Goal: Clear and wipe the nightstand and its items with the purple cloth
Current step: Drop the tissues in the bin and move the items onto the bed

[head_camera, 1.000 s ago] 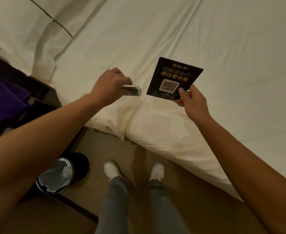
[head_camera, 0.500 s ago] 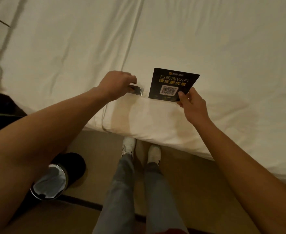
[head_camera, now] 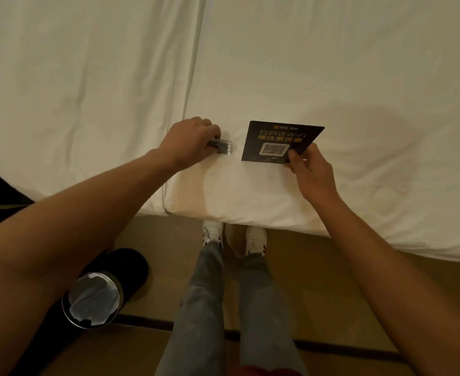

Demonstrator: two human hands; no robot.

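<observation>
Head view: near the bed's (head_camera: 332,77) front edge, left hand (head_camera: 189,142) fingers curl around a small clear stand (head_camera: 222,146); right hand (head_camera: 309,166) pinches the black QR card (head_camera: 275,139) by its corner.

Left hand (head_camera: 189,141) gripping clear stand (head_camera: 221,146), right hand (head_camera: 311,169) holding black card (head_camera: 277,141)

A white bed (head_camera: 305,63) with a creased sheet fills the upper view, its edge just above two white shoes (head_camera: 212,233) and grey jeans (head_camera: 201,308) on the tan floor (head_camera: 318,280), with a black bin (head_camera: 98,294) at lower left.
</observation>
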